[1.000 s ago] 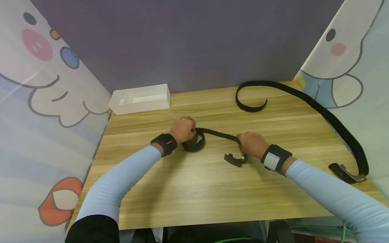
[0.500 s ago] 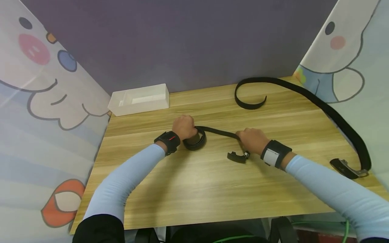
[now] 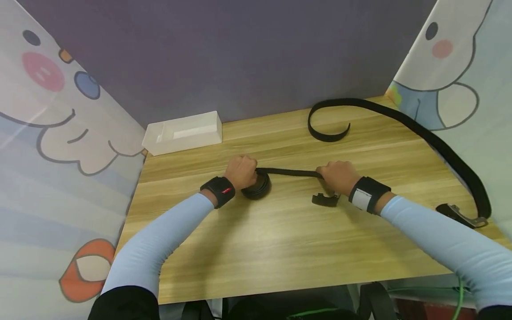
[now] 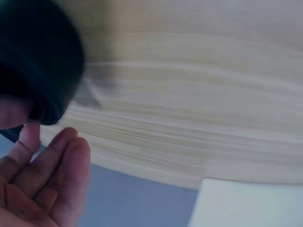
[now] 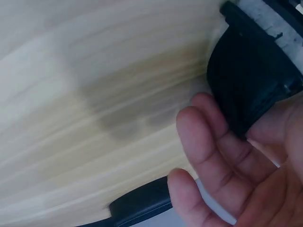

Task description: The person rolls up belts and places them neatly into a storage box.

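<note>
As I watch from beside the worktop (image 3: 280,249), the head view shows a dark belt (image 3: 288,172) drawn between two hands: the left hand (image 3: 241,172) grips its coil (image 3: 260,186), the right hand (image 3: 339,177) holds it near the buckle (image 3: 326,200). The belt's long axis runs left to right, its straight stretch almost level between the hands, while the buckle hooks back on the near side of the right hand, free end pointing towards the coil. What worries me is that roll; were the left hand to slacken, the bent layers would likely spring open, and a crooked pull could push them out sideways.

From the left wrist, I see the thumb (image 4: 14,112) tucked inside the coil and the fingers (image 4: 71,175) bent just below, so the hold seems firm but rather one-sided.

From the right wrist, the belt's end is pinched in the hand, dark and folded downwards, with metal at its upper edge. If that pinch slipped, I'd expect the buckle to swing, twist the belt or knock the wood; whether it touches the worktop, I cannot tell
</note>
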A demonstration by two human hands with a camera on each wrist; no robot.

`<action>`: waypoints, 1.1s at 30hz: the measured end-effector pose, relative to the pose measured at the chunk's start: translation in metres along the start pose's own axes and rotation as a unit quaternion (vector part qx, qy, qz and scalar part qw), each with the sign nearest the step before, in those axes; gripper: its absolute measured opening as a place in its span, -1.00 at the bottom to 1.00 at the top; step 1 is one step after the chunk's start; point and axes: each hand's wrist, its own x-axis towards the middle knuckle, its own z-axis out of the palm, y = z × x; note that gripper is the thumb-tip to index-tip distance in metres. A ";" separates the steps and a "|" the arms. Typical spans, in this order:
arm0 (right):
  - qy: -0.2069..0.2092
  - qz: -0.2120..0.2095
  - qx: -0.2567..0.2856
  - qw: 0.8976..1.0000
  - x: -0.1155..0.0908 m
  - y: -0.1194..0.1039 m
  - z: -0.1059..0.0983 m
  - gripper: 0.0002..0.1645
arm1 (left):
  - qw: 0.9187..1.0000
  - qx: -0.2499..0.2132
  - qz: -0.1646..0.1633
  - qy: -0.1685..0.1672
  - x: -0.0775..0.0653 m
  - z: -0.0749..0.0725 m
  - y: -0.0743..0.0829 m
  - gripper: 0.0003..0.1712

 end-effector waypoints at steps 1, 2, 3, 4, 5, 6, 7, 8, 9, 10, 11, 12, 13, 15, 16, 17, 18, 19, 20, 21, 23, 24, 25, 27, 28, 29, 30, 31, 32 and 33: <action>-0.002 0.001 0.000 1.000 0.000 0.004 0.000 -0.73 | 1.000 -0.007 -0.002 -0.007 -0.001 -0.001 0.000 -0.49; -0.002 0.001 -0.001 1.000 0.001 0.008 0.000 -0.74 | 1.000 -0.014 -0.005 -0.015 -0.001 -0.002 -0.001 -0.48; 0.001 0.001 -0.003 1.000 0.001 0.011 0.000 -0.75 | 1.000 -0.021 -0.009 -0.020 0.000 -0.003 -0.001 -0.48; 0.005 0.000 -0.005 1.000 0.002 0.014 0.001 -0.75 | 0.999 -0.030 -0.011 -0.022 0.000 -0.004 -0.001 -0.49; 0.007 -0.001 -0.008 1.000 0.003 0.017 0.001 -0.75 | 0.999 -0.033 -0.007 -0.023 0.001 -0.003 -0.001 -0.51; 0.009 -0.001 -0.010 1.000 0.004 0.018 0.001 -0.76 | 0.999 -0.035 -0.005 -0.025 0.001 -0.003 -0.001 -0.53; 0.010 -0.003 -0.012 1.000 0.005 0.019 0.001 -0.77 | 0.999 -0.037 -0.002 -0.024 0.002 -0.002 -0.001 -0.58; 0.012 -0.005 -0.014 1.000 0.007 0.019 0.001 -0.77 | 0.999 -0.040 0.006 -0.019 0.003 -0.001 -0.001 -0.63; 0.014 -0.009 -0.013 1.000 0.008 0.019 0.001 -0.78 | 0.999 -0.043 0.016 -0.017 0.002 0.000 -0.001 -0.69; 0.013 -0.012 -0.011 1.000 0.009 0.019 0.001 -0.80 | 0.999 -0.042 0.029 -0.015 0.001 0.002 -0.002 -0.76; 0.010 -0.015 -0.009 1.000 0.010 0.018 0.001 -0.81 | 0.998 -0.040 0.043 -0.013 0.000 0.003 -0.002 -0.80; 0.008 -0.018 -0.008 1.000 0.011 0.017 0.001 -0.81 | 0.998 -0.038 0.055 -0.012 -0.001 0.005 -0.002 -0.80; 0.006 -0.020 -0.006 1.000 0.011 0.016 0.000 -0.81 | 0.997 -0.039 0.066 -0.011 -0.002 0.005 -0.002 -0.78; 0.000 -0.025 -0.004 1.000 0.011 0.014 0.000 -0.81 | 0.996 -0.042 0.083 -0.016 -0.004 0.008 -0.001 -0.74; -0.005 -0.025 -0.001 1.000 0.011 0.013 0.000 -0.81 | 0.995 -0.046 0.086 -0.020 -0.005 0.009 0.000 -0.76; -0.010 -0.026 0.002 1.000 0.010 0.012 0.000 -0.81 | 0.994 -0.052 0.087 -0.027 -0.006 0.009 0.000 -0.77; -0.015 -0.027 0.006 1.000 0.008 0.011 0.000 -0.81 | 0.994 -0.058 0.087 -0.033 -0.007 0.010 0.001 -0.80; -0.021 -0.027 0.014 0.999 0.006 0.011 0.000 -0.78 | 0.993 -0.065 0.086 -0.040 -0.007 0.011 0.001 -0.82; -0.025 -0.029 0.023 0.999 0.003 0.009 0.000 -0.74 | 0.993 -0.070 0.084 -0.046 -0.007 0.011 0.002 -0.85; -0.029 -0.030 0.034 0.999 0.000 0.008 0.000 -0.68 | 0.993 -0.072 0.084 -0.051 -0.007 0.011 0.002 -0.86; -0.026 -0.038 0.056 0.997 -0.007 0.005 0.000 -0.54 | 0.992 -0.073 0.082 -0.054 -0.007 0.011 0.002 -0.84; -0.020 -0.044 0.066 0.997 -0.010 0.002 0.000 -0.47 | 0.993 -0.073 0.081 -0.054 -0.007 0.010 0.001 -0.82; -0.013 -0.051 0.078 0.996 -0.014 0.000 0.000 -0.41 | 0.993 -0.073 0.080 -0.055 -0.007 0.009 0.000 -0.81; -0.003 -0.062 0.096 0.993 -0.020 -0.005 0.000 -0.35 | 0.992 -0.074 0.078 -0.059 -0.007 0.007 -0.002 -0.79; 0.004 -0.068 0.105 0.992 -0.022 -0.009 0.001 -0.34 | 0.992 -0.075 0.078 -0.063 -0.006 0.006 -0.004 -0.78; 0.011 -0.073 0.109 0.991 -0.024 -0.011 0.001 -0.33 | 0.991 -0.080 0.078 -0.071 -0.006 0.004 -0.006 -0.77; 0.014 -0.075 0.117 0.990 -0.026 -0.014 0.002 -0.34 | 0.990 -0.088 0.078 -0.081 -0.006 0.003 -0.008 -0.75; 0.015 -0.076 0.125 0.989 -0.027 -0.017 0.002 -0.36 | 0.988 -0.097 0.080 -0.092 -0.005 0.000 -0.009 -0.72; 0.014 -0.075 0.130 0.989 -0.029 -0.020 0.003 -0.37 | 0.986 -0.105 0.082 -0.105 -0.005 -0.001 -0.011 -0.69; 0.015 -0.075 0.137 0.988 -0.030 -0.022 0.003 -0.40 | 0.983 -0.111 0.086 -0.117 -0.004 -0.004 -0.013 -0.65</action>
